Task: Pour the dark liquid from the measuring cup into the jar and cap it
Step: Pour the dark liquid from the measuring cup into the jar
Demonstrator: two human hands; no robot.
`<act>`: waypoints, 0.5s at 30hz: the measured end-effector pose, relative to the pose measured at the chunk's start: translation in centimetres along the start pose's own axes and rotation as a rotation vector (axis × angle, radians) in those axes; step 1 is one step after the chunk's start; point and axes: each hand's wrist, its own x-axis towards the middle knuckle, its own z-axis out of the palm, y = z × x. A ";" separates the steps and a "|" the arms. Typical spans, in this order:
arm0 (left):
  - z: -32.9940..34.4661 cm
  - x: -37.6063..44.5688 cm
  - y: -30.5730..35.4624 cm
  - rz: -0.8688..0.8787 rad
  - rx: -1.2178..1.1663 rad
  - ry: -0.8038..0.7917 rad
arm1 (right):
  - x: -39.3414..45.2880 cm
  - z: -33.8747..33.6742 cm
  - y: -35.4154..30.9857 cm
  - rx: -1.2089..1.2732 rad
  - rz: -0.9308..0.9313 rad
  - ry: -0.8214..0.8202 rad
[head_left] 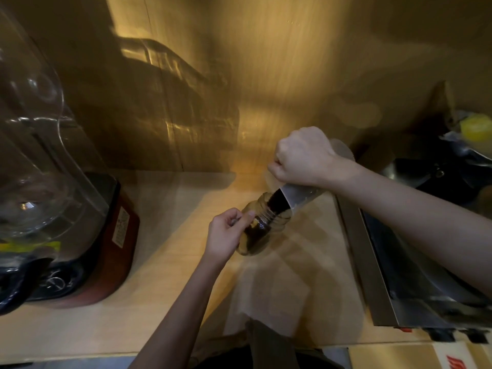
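Observation:
A clear jar (pixel 262 230) stands on the wooden counter (pixel 165 275), partly filled with dark liquid. My left hand (pixel 226 234) grips the jar's left side and steadies it. My right hand (pixel 302 157) holds the clear measuring cup (pixel 298 195) by its handle, tipped steeply with its spout over the jar's mouth. A dark stream (pixel 275 203) runs from the spout into the jar. No cap is in sight.
A blender with a clear dome cover (pixel 40 145) and red base (pixel 117 243) fills the left side. A metal appliance (pixel 404 275) stands at the right, with a yellow object (pixel 476 129) behind it. A wooden wall (pixel 266 75) backs the counter. A pale sheet (pixel 271 296) lies under the jar.

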 end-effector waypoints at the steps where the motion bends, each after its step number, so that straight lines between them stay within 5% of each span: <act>1: 0.0 0.0 0.0 -0.001 -0.003 -0.001 | 0.0 0.0 0.0 0.006 -0.004 0.005; 15: 0.2 -0.1 -0.2 -0.019 -0.073 -0.013 | 0.1 0.0 0.0 0.025 -0.006 0.016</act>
